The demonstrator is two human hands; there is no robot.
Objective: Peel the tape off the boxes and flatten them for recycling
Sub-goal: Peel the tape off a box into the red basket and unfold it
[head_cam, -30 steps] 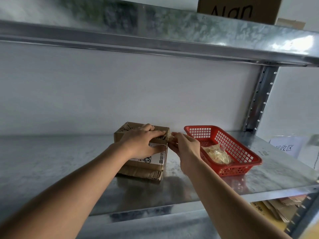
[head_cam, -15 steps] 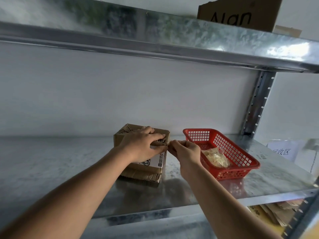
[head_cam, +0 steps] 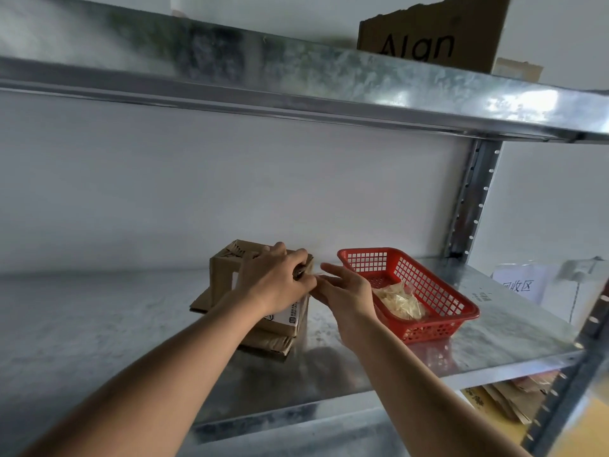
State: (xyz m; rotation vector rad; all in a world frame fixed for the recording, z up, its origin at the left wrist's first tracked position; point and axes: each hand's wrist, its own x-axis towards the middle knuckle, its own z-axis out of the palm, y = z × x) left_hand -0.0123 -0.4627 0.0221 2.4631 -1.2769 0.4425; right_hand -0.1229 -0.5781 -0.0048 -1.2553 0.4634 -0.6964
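A small cardboard box (head_cam: 226, 275) stands tilted on flattened cardboard (head_cam: 272, 341) on the metal shelf (head_cam: 99, 324). My left hand (head_cam: 273, 282) grips the box's upper right edge, with a white label showing under the wrist. Just right of it, my right hand (head_cam: 346, 291) pinches a thin strip of clear tape (head_cam: 315, 275) that runs from the box corner; its index finger points up and left. How much tape is still on the box is hidden by my hands.
A red plastic basket (head_cam: 461, 308) holding crumpled tape (head_cam: 398, 301) sits right of my right hand. A shelf upright (head_cam: 468, 199) rises behind it, and a paper sign (head_cam: 517, 285) hangs farther right. A brown box (head_cam: 428, 37) stands on the shelf above; flattened cardboard (head_cam: 514, 400) lies below.
The box has turned and tipped up under my left hand. My right hand has drawn slightly right from the corner, fingers spread, with a tape strip stretched between.
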